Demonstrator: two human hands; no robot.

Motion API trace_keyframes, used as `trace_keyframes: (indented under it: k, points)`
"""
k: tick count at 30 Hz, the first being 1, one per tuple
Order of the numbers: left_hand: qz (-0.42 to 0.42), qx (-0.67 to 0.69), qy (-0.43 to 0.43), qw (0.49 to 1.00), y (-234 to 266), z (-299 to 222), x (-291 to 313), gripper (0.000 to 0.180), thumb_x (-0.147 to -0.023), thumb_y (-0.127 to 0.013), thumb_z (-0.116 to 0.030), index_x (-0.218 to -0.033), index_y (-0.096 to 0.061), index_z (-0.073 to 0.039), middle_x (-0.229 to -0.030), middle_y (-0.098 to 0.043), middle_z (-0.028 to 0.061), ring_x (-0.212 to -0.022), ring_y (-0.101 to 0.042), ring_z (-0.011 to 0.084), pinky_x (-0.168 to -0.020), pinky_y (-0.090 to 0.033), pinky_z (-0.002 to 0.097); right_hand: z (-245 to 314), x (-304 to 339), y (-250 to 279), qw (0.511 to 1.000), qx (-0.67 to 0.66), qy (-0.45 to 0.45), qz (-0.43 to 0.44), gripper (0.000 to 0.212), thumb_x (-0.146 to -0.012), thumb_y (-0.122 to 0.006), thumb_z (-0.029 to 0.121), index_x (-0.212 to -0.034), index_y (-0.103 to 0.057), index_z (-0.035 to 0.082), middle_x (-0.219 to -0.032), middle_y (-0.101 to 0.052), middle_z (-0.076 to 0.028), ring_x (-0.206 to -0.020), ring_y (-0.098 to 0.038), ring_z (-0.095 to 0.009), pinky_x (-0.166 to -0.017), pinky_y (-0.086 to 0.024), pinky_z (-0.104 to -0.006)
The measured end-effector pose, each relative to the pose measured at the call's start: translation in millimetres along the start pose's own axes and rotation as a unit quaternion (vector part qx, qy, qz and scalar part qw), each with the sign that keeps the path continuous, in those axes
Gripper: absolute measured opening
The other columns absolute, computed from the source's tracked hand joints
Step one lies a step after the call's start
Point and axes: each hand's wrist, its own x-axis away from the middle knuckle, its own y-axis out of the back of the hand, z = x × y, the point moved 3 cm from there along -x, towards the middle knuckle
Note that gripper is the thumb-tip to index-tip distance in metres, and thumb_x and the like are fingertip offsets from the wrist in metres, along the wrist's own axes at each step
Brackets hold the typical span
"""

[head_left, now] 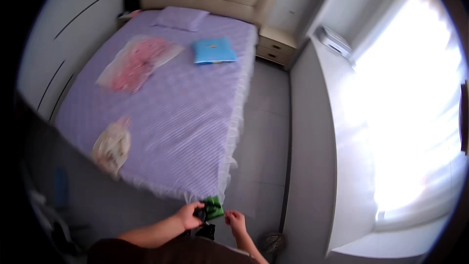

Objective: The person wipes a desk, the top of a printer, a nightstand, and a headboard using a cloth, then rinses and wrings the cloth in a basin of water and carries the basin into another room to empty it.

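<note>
My left hand (190,216) is closed at the foot of the bed, its fingers wrapped round a black object whose kind I cannot make out. Right against it is a shiny green packet (214,207), which seems to be held in the same grip. My right hand (237,223) is just right of the packet, with curled fingers pinched together; what they hold, if anything, is too small to see. More black material (207,231) hangs below the left hand, close to my body.
The bed (181,112) has a purple striped cover, a purple pillow (181,18), a blue cushion (214,51), a clear bag of pink cloth (139,63) and a cream cloth bundle (113,146). A nightstand (276,46) stands beyond. The window ledge (337,73) runs along the right; a round object (273,241) is near my right forearm.
</note>
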Motion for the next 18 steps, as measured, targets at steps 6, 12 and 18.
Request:
trace_keyframes:
  k: [6,12,18]
  points:
    - [0.133,0.122,-0.188,0.965,54,14,149,0.031,-0.085,-0.047,-0.01,-0.113,-0.054,0.002,-0.115,-0.06,0.015,-0.11,-0.057,0.029,-0.101,-0.041,0.0466,56,55,-94,0.981,0.075,0.035,0.178,0.017,-0.091,-0.056,0.008,-0.099,-0.06,-0.006,-0.067,-0.057,-0.004,-0.054,-0.051,-0.011,-0.051,-0.041,-0.0232]
    - [0.174,0.283,-0.327,0.885,145,50,267,0.029,-0.085,-0.048,-0.008,-0.111,-0.054,0.002,-0.112,-0.062,0.0146,-0.107,-0.059,0.0283,-0.098,-0.045,0.0427,49,143,-191,0.947,0.104,-0.02,0.302,0.016,-0.093,-0.057,0.01,-0.097,-0.06,-0.005,-0.068,-0.056,-0.004,-0.056,-0.051,-0.011,-0.052,-0.041,-0.0223]
    - [0.184,0.39,-0.488,0.759,264,42,371,0.032,-0.086,-0.047,-0.007,-0.116,-0.05,0.001,-0.117,-0.059,0.0154,-0.108,-0.058,0.0322,-0.099,-0.044,0.0474,6,212,-334,0.855,0.215,-0.082,0.465,0.017,-0.093,-0.054,0.007,-0.102,-0.059,-0.006,-0.074,-0.059,-0.006,-0.062,-0.055,-0.013,-0.058,-0.045,-0.0227]
